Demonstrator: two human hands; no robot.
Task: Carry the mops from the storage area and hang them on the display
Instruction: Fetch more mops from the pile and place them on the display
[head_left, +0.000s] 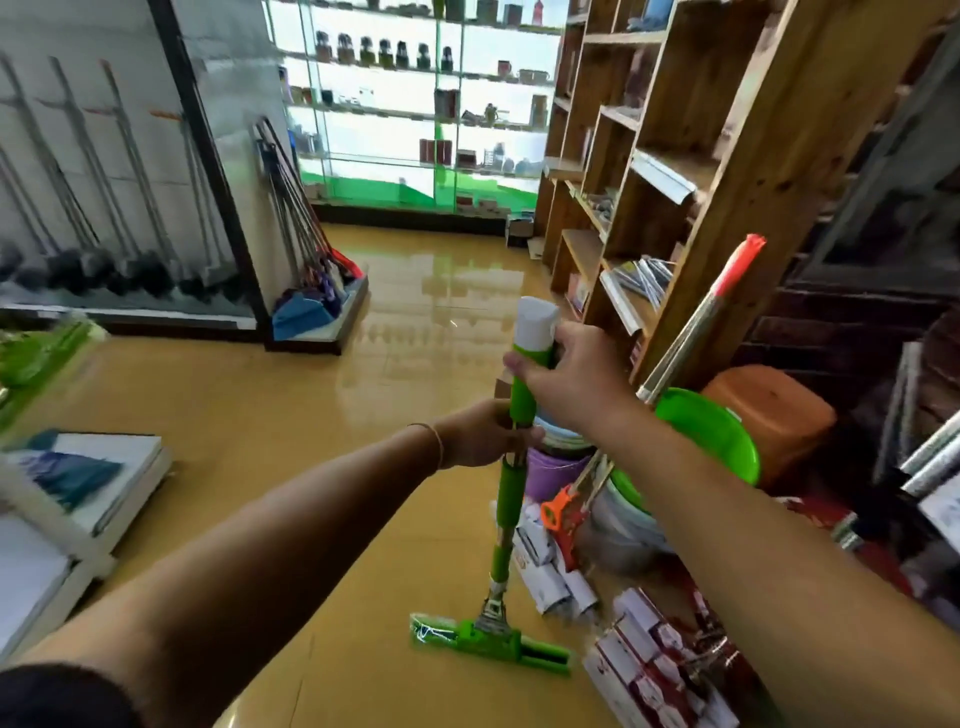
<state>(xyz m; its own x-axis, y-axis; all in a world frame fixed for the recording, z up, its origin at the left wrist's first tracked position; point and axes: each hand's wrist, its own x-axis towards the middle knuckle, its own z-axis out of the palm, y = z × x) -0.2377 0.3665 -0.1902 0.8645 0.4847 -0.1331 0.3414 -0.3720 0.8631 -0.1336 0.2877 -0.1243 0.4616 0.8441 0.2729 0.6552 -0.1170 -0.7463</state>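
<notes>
While we can read no writing on the red-and-white boxes (670, 670) below our fingers, we hold the green mop (506, 499) upright, its head on the floor (260, 395). Our left hand (488, 434) grips the shaft; our right hand (566, 371) curls round the white top. Right of them stand a green basin (711, 431), another mop handle (701, 317) and wooden shelves (691, 130); far left, the display wall (104, 182) holds hung mops.

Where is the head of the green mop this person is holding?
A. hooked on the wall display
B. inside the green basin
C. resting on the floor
C: the green mop, held upright by the left hand and right hand, has its flat head on the yellow floor.
</notes>
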